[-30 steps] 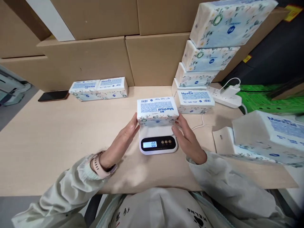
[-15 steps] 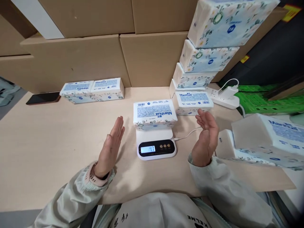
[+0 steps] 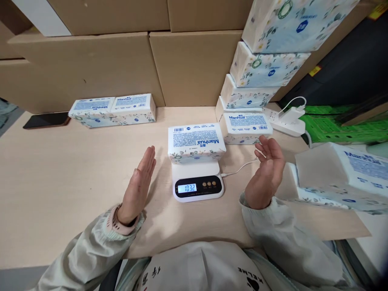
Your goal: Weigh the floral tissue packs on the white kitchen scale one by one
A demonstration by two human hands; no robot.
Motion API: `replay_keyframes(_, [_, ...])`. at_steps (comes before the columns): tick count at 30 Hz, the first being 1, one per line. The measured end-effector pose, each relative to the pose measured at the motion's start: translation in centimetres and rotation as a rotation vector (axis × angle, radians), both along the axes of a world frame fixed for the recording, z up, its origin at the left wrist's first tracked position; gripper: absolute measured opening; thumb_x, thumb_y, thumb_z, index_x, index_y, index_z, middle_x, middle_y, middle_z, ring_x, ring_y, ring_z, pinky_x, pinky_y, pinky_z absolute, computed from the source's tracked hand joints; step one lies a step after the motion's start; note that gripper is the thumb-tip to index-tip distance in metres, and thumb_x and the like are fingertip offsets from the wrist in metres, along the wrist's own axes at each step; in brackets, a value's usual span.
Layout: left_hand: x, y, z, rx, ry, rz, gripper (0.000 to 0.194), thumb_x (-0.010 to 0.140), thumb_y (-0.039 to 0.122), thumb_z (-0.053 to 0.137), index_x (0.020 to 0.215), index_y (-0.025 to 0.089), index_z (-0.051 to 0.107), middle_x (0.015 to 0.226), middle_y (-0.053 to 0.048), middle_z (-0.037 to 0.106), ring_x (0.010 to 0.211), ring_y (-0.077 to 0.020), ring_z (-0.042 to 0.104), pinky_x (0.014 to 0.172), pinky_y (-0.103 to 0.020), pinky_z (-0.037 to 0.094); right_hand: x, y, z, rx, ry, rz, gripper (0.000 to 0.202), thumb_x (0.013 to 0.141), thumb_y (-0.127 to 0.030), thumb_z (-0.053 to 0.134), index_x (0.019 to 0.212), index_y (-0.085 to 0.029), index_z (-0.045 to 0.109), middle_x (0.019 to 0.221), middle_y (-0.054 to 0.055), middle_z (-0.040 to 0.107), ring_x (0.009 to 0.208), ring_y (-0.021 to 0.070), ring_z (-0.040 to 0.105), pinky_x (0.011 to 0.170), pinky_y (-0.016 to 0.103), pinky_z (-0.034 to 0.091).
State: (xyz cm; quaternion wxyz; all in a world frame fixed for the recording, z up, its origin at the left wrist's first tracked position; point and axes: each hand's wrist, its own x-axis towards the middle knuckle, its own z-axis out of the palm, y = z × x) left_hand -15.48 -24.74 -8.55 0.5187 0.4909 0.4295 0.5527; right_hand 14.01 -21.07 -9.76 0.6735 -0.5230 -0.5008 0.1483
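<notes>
A white tissue pack [image 3: 197, 141] with blue print lies on the platform of a white digital scale [image 3: 195, 169]. The scale's lit display [image 3: 187, 188] seems to read 103.2. My left hand [image 3: 138, 184] is held up to the left of the scale, fingers straight, touching nothing. To the right of the scale is my right hand [image 3: 266, 173], palm turned inward, fingers slightly bent and apart from the pack. Neither hand holds anything. A white cable [image 3: 241, 167] runs from the scale's right side and passes behind my right hand.
Stacked tissue packs [image 3: 268, 68] rise at the back right, beside a power strip [image 3: 286, 123]. More packs [image 3: 342, 173] lie at the right. Two packs [image 3: 113, 111] and a phone [image 3: 46, 120] lie at the back left. Cardboard boxes [image 3: 200, 68] wall the back; a green crate [image 3: 348, 125] stands right.
The scale's reading has gone from about 14.7 to about 103.2. My right hand has shifted slightly right and the view has moved a little. The pack stays on the scale.
</notes>
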Motion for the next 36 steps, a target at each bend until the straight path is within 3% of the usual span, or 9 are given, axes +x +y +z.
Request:
replay_keyframes(15, [0.08,0.07,0.23,0.001,0.007,-0.019,0.059,0.11,0.067,0.035,0.154,0.038,0.06,0.172,0.005,0.04,0.168,-0.0241,0.02,0.142,-0.049,0.006,0.11,0.09,-0.26,0.001,0.056,0.04,0.05,0.105,-0.057,0.045,0.146,-0.032,0.058,0.149,0.01,0.064,0.136,0.0363,0.063,0.118,0.068,0.043])
replay_keyframes(23, [0.24,0.09,0.39,-0.04,0.023,-0.034,0.066,0.107,0.071,0.037,0.16,0.035,0.053,0.175,0.002,0.035,0.169,-0.0268,0.017,0.142,-0.05,0.005,0.02,-0.15,0.08,0.0,0.007,0.071,0.048,0.107,-0.054,0.043,0.144,-0.028,0.059,0.144,0.013,0.068,0.135,0.0349,0.066,0.117,0.063,0.048])
replay_keyframes(30, [0.25,-0.06,0.26,-0.009,0.058,-0.064,0.062,0.11,0.066,0.034,0.161,0.036,0.051,0.176,0.004,0.032,0.17,-0.0241,0.014,0.142,-0.046,0.006,-0.02,-0.36,0.03,0.027,-0.094,0.144,0.043,0.11,-0.044,0.035,0.114,-0.025,0.074,0.125,0.007,0.077,0.131,0.0299,0.068,0.119,0.062,0.046])
replay_keyframes(36, [0.47,-0.03,0.43,0.013,0.073,-0.066,0.059,0.111,0.062,0.035,0.16,0.034,0.052,0.176,0.002,0.034,0.169,-0.0241,0.017,0.142,-0.045,0.007,-0.04,-0.33,0.03,0.052,-0.078,0.191,0.041,0.109,-0.042,0.037,0.102,-0.024,0.073,0.122,0.008,0.078,0.127,0.029,0.068,0.117,0.061,0.047])
